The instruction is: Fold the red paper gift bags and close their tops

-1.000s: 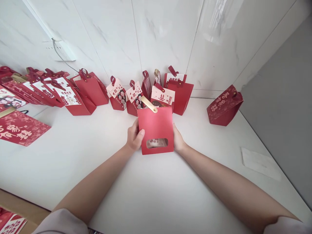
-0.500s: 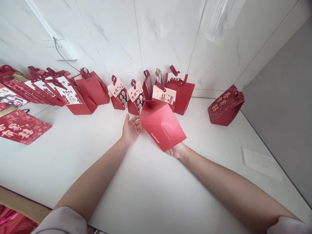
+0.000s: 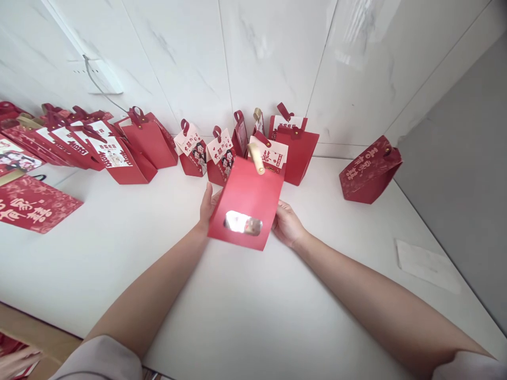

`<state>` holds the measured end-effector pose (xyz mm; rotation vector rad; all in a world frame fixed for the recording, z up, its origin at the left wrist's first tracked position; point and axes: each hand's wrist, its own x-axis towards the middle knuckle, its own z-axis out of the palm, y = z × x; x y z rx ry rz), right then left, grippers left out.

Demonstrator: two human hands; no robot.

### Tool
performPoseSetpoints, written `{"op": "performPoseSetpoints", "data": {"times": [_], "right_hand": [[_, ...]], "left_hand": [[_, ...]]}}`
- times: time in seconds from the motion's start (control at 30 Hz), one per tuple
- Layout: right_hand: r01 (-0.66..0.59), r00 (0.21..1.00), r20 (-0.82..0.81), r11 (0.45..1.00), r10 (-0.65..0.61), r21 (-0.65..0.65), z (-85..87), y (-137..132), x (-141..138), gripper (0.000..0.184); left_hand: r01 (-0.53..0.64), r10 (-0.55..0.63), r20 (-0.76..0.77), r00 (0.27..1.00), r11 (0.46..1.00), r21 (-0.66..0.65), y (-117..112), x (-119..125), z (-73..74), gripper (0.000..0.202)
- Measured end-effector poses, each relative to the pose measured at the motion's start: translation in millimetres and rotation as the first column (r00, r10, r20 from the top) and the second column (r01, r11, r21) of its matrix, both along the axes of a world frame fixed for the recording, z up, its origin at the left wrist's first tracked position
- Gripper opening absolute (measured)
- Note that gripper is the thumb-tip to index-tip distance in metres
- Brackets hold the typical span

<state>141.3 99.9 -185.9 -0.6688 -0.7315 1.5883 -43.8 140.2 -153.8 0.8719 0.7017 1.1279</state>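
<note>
A red gift box (image 3: 246, 195) with a gold ribbon loop and a shiny oblong window is held over the white table, tilted toward me. My right hand (image 3: 290, 224) grips its right edge, some fingers hidden behind it. At the left edge is my left hand (image 3: 207, 207), thumb pointing up and the other fingers mostly behind the box. Just beyond stand several small gift boxes, among them a white-topped one (image 3: 268, 154) partly covered by the held box, one with a cartoon couple (image 3: 222, 155), and a larger plain red one (image 3: 297, 157).
One patterned red box (image 3: 370, 170) stands alone at the right. Several red boxes (image 3: 137, 171) line the left, with a flat-lying patterned one (image 3: 39, 206) nearer. A tiled wall (image 3: 273, 58) rises behind. At lower left, another person's hand (image 3: 19, 361) is over red items in a carton (image 3: 51, 345).
The held box has turned from showing its bottom to standing more upright, its windowed face and gold loop now visible. My left hand has come against its side. Another hand appeared at lower left.
</note>
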Motion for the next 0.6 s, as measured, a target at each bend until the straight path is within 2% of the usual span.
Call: {"op": "performPoseSetpoints", "data": {"times": [0.07, 0.13, 0.23, 0.3, 0.37, 0.5, 0.6], "right_hand": [[0.107, 0.994, -0.031, 0.994, -0.107, 0.009, 1.7, 8, 8, 0.013], [0.157, 0.986, -0.058, 0.987, -0.158, -0.014, 2.1, 15, 14, 0.012], [0.157, 0.985, -0.067, 0.986, -0.161, -0.058, 1.5, 18, 19, 0.012], [0.148, 0.988, -0.041, 0.987, -0.151, -0.058, 0.8, 17, 19, 0.014], [0.151, 0.988, -0.016, 0.988, -0.151, -0.045, 0.4, 16, 18, 0.015], [0.145, 0.989, -0.017, 0.989, -0.146, -0.035, 0.1, 18, 16, 0.015], [0.029, 0.998, -0.058, 0.995, -0.035, -0.097, -0.1, 17, 14, 0.013]], "left_hand": [[0.051, -0.052, 0.038, 0.998, 0.998, 0.024, 2, 1, -4.8, 0.071], [0.058, -0.061, 0.036, 0.997, 0.995, 0.082, 3, 1, -12.0, 0.071], [0.028, -0.024, -0.022, 0.999, 0.979, 0.2, 4, 1, -19.7, 0.062], [0.01, 0.005, -0.051, 0.999, 0.958, 0.286, 3, 2, -19.9, 0.057], [0.013, 0.014, -0.086, 0.996, 0.95, 0.312, 2, 3, -17.6, 0.051], [-0.017, 0.032, -0.088, 0.996, 0.986, 0.165, 4, 4, -13.9, 0.043], [-0.13, 0.131, -0.012, 0.991, 0.991, 0.039, 13, 2, -12.5, 0.055]]}}
